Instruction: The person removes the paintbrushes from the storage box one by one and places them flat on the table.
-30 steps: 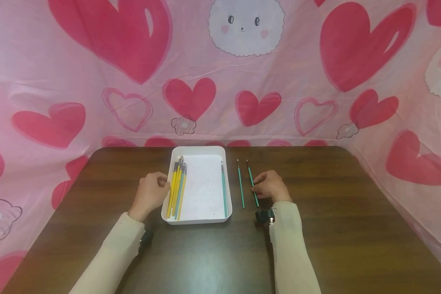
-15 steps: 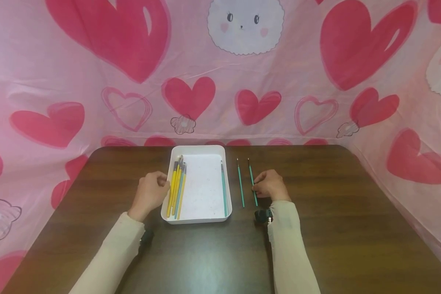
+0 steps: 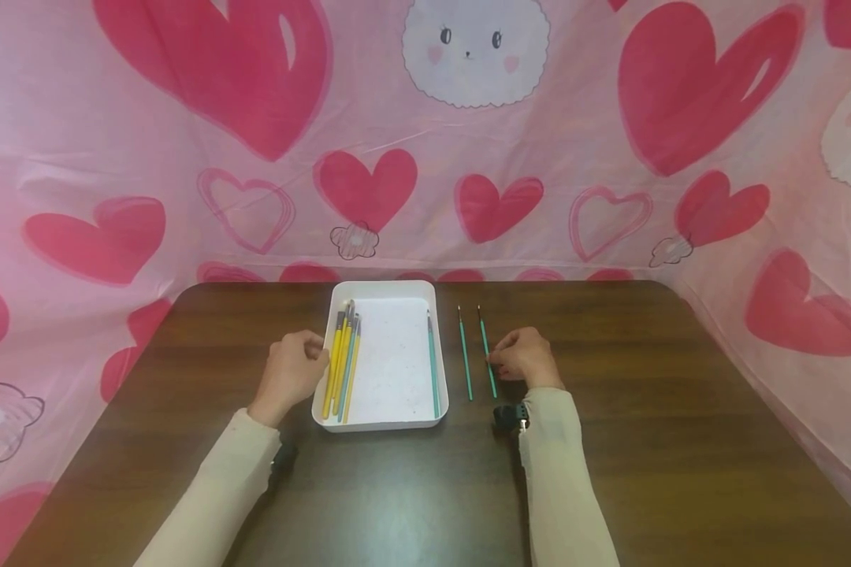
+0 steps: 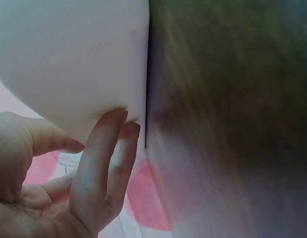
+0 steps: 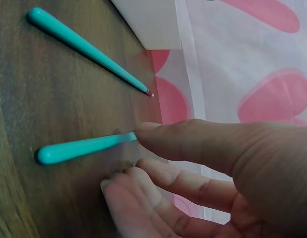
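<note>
In the head view, my left hand [image 3: 294, 370] is at the left side of a white tray [image 3: 397, 425]. The left wrist view shows its fingertips touching the tray's outer wall [image 4: 69, 64], the thumb near the rim. Beside a thin teal-handled paintbrush [image 3: 489, 366] on the table is my right hand [image 3: 527, 358]. Its thumb tip touches that handle [image 5: 84, 148] in the right wrist view, while the other fingers stand apart from it. The brush's bristle end is hidden there behind the thumb. Another teal paintbrush [image 3: 465, 358] lies between it and the tray.
Inside the tray, several yellow paintbrushes [image 3: 335, 370] and a bluish one lie along the left side. A teal paintbrush [image 3: 432, 370] lies along its right side. The brown wooden table [image 3: 397, 504] meets a pink heart-patterned cloth [image 3: 255, 118] at the back and sides.
The outer teal brush has turned slightly, its bristle end shifting right, so it lies straighter. My right fingers have moved slightly at the handle. My left hand has stayed at the tray.
</note>
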Tool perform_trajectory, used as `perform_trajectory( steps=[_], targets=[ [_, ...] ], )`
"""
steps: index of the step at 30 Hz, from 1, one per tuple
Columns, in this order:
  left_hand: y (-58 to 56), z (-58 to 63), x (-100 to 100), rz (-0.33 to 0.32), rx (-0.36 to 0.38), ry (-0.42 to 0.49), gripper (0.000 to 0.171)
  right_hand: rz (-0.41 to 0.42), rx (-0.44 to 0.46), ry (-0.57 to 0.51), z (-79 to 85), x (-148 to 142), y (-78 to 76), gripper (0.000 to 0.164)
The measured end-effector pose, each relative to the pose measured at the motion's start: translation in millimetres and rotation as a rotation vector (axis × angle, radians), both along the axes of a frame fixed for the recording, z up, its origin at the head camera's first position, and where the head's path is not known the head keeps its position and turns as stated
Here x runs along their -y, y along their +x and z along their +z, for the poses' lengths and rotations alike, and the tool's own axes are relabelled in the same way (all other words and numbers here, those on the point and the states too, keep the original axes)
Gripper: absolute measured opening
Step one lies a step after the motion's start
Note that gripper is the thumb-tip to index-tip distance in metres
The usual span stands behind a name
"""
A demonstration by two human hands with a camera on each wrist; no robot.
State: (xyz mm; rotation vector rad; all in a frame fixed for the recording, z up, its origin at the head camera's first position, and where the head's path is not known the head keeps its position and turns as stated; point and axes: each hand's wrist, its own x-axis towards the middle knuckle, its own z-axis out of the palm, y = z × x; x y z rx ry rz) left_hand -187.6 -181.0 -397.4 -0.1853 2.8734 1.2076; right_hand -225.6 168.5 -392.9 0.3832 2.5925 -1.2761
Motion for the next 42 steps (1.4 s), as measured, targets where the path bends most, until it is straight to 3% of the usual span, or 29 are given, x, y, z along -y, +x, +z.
perform_trajectory(
  steps=[7, 11, 22, 27, 32, 42],
  targets=[
    [-1.8, 1.5, -0.4, 0.003, 0.013, 0.003, 0.036, -0.022, -0.140, 0.137, 1.6, 5.2, 0.6, 0.025],
    [-2.6, 1.2, -1.4, 0.005, 0.020, 0.005, 0.036, 0.033, -0.186, 0.203, 3.0, 11.3, 1.5, 0.024],
    [-2.8, -0.6, -1.4, 0.011, 0.030, 0.004, 0.036, 0.244, -0.228, 0.255, 22.9, 39.4, -0.7, 0.019],
    [-2.6, -1.3, -3.2, 0.012, 0.039, 0.015, 0.036, 0.246, -0.192, 0.216, 35.0, 60.8, 2.2, 0.015],
    [-1.4, -0.4, -2.1, 0.012, 0.017, 0.008, 0.036, 0.276, -0.231, 0.229, 43.3, 84.4, 5.2, 0.008],
    [-1.5, -0.7, 0.9, 0.003, 0.028, 0.013, 0.036, 0.468, -0.261, 0.472, 41.2, 116.1, 15.0, 0.009]
  ],
)
